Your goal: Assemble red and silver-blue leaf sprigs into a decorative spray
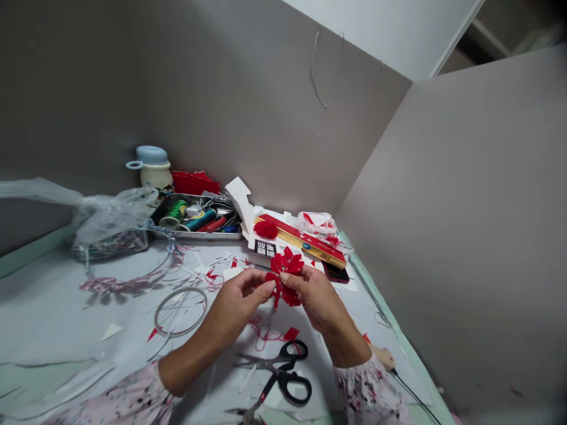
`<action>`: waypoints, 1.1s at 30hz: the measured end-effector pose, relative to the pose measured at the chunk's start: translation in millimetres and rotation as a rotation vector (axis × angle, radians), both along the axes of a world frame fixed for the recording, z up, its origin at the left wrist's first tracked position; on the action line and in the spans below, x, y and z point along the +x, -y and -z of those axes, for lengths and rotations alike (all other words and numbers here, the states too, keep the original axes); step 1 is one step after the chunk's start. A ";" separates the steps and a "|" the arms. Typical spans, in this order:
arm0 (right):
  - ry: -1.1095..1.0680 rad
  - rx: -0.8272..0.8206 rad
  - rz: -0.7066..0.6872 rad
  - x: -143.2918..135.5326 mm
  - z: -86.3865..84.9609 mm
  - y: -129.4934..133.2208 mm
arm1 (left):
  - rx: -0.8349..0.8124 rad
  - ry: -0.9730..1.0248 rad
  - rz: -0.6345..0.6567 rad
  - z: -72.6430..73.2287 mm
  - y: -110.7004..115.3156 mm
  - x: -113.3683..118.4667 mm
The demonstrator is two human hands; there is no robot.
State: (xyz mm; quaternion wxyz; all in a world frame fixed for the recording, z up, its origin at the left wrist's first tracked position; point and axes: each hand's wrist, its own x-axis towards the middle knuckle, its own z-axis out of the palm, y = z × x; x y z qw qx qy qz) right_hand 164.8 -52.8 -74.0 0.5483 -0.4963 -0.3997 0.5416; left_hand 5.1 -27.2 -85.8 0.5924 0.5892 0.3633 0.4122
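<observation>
Fingers of left hand (241,295) and right hand (312,295) pinching one red paper flower (286,277), two scissors (277,369) below.

Red paper flower (286,277) at frame centre. Black-handled scissors (283,372) at the lower middle. Green and teal thread spools (186,215) in a silver tray (195,234). Pale blue bottle cap (152,154), upper left. Floral pink-and-white sleeves (367,392) along the bottom edge.

Light was soft and even, brightest on the white wall (398,29) at the upper right of the frame. The grey partitions (133,88) stayed dim. Shadows were faint. Edges bowed with wide-angle distortion; the lower corners blurred slightly.
</observation>
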 end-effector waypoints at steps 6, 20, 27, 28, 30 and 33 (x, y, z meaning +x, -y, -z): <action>0.082 0.028 -0.042 -3.5 -0.1 1.7 | -0.014 -0.032 -0.054 1.1 -2.4 -2.4; 0.114 0.050 -0.130 -0.5 -4.4 3.7 | -0.155 0.085 -0.009 1.5 -0.3 -2.5; 0.122 0.047 -0.226 -4.7 -8.3 7.0 | -0.129 0.213 0.217 -7.7 -1.2 -7.2; 0.125 0.045 -0.245 -6.4 -6.9 7.0 | -0.145 0.210 0.202 -6.8 -1.3 -7.2; 0.142 0.042 -0.279 -8.7 -4.5 6.9 | -0.172 0.192 0.146 -4.5 -1.9 -7.4; 0.214 0.065 -0.297 -8.8 -5.2 8.0 | -0.174 0.170 0.047 -2.7 -3.1 -7.8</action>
